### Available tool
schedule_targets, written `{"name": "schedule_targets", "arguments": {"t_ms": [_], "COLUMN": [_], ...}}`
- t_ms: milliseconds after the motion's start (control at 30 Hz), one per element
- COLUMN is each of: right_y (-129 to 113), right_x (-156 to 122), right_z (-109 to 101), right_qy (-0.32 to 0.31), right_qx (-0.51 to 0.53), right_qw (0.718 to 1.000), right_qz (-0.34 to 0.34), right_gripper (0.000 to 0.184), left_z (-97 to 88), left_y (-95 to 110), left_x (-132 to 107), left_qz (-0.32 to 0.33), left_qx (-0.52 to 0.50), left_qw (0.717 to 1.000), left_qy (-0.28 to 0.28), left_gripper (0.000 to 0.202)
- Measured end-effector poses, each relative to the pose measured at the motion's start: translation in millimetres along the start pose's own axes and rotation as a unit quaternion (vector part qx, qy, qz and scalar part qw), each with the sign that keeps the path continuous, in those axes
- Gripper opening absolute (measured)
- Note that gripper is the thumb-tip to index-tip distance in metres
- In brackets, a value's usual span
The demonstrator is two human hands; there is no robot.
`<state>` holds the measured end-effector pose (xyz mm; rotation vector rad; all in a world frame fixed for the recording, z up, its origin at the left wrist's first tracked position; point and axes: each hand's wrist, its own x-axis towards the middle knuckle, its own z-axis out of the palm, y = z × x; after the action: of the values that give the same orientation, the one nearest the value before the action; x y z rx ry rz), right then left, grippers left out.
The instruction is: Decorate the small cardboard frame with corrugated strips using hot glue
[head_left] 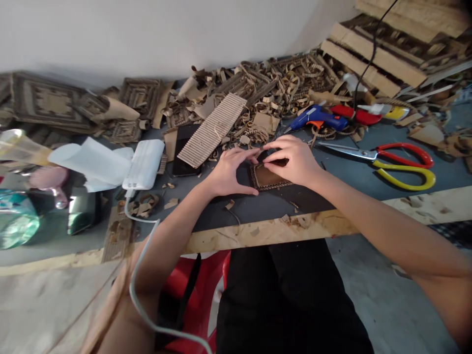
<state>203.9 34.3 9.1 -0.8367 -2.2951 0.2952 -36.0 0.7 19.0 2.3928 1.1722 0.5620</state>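
A small cardboard panel (272,186) with a corrugated strip border lies flat near the table's front edge. My left hand (230,172) is at its left side, thumb stretched out by the near left corner and fingertips at the far left edge. The left fingers and thumb are wide apart. Over the panel's far part reaches my right hand (295,160), its thumb and fingers bent together at the far edge. What lies between those fingertips is small and mostly hidden.
A corrugated cardboard sheet (214,130) rests partly on a dark phone (180,169). Behind are piled cardboard scraps (273,96). To the right lie a blue glue gun (313,118) and scissors (387,160); a white power bank (143,164) with a cable is left.
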Motion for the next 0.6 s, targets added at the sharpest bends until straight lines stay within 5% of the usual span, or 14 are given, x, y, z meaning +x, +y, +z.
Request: {"name": "schedule_targets", "arguments": {"t_ms": [600], "right_y": [2.2], "right_x": [-3.5], "right_z": [1.8], "right_qy": [0.033], "right_qx": [0.018], "right_qw": [0.999], "right_qz": [0.008], "right_gripper": [0.014], "left_z": [7.3], "left_y": [-6.7], "left_x": [-0.3], "left_qz": [0.102], "left_qx": [0.028], "left_qw": [0.994], "left_qy": [0.033], "left_gripper": [0.099]}}
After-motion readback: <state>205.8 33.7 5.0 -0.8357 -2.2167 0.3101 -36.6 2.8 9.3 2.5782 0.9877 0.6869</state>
